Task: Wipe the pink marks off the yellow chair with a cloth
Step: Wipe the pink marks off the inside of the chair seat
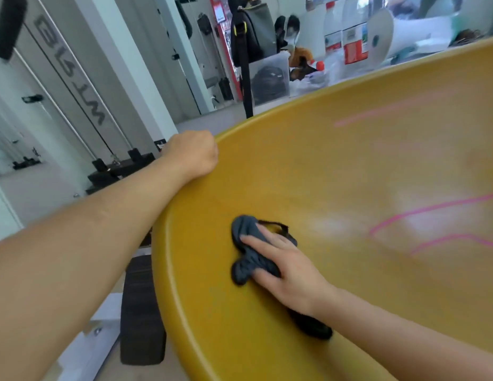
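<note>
The yellow chair [336, 166] fills the right of the view, its curved shell facing me. Pink marks show on it: a faint line [377, 112] high up and two brighter curved lines [421, 213] at the right. A dark grey cloth [246, 232] lies bunched on the shell at lower centre. My right hand [284, 265] presses it against the chair with the fingers spread flat over it. My left hand [194, 155] grips the chair's left rim, fingers curled over the edge and hidden behind it.
A black padded bench [142, 312] stands below the chair's left edge. Gym machines [74, 86] line the left wall. Behind the chair are a clear bin with a dark bag [270, 81], bottles [350, 37] and a paper roll [383, 37].
</note>
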